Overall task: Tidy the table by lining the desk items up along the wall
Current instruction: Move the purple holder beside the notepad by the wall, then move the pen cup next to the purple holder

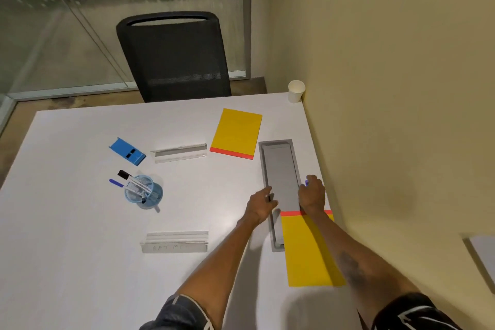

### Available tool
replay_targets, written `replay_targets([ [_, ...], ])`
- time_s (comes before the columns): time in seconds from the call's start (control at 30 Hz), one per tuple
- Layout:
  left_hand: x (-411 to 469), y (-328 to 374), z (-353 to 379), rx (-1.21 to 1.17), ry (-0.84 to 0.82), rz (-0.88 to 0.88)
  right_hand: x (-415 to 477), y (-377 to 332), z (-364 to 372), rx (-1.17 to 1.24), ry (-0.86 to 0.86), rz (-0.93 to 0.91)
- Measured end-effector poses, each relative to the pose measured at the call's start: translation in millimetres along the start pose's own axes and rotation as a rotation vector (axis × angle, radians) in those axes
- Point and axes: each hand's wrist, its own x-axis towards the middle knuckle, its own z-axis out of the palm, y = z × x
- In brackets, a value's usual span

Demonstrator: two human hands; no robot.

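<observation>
A yellow notepad (308, 252) with a red top strip lies by the wall on the right, partly over the grey cable tray (280, 169). My right hand (312, 194) rests at its top edge, closed around a blue pen (306, 183) of which only the tip shows. My left hand (261, 205) sits just left of the tray, fingers curled on a small dark pen (267, 198). A second yellow notepad (237, 132) lies further back. Out on the table are a blue box (127, 151), a blue mesh pen cup (143, 191) with markers, and two clear name holders (179, 153) (174, 242).
A white paper cup (296, 90) stands in the far right corner against the wall. A black mesh chair (174, 56) is pushed to the table's far edge. The beige wall (388, 115) runs along the right side. A grey panel (484, 257) shows at the right edge.
</observation>
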Motion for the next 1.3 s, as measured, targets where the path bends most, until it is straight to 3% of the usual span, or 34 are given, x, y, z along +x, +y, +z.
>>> replay_targets([
  [0.47, -41, -42, -108, -0.105, 0.252, -0.035, -54, -92, 69, -0.022, -0.255, -0.285],
  [0.83, -82, -115, -179, -0.230, 0.448, -0.138, -100, -156, 135, -0.116, -0.425, -0.435],
  [1.07, -97, -167, -208, -0.187, 0.632, -0.316, -125, -185, 177, -0.094, -0.526, -0.440],
  [1.3, -101, -203, -236, -0.344, 0.817, -0.489, -142, -210, 216, -0.004, -0.617, -0.360],
])
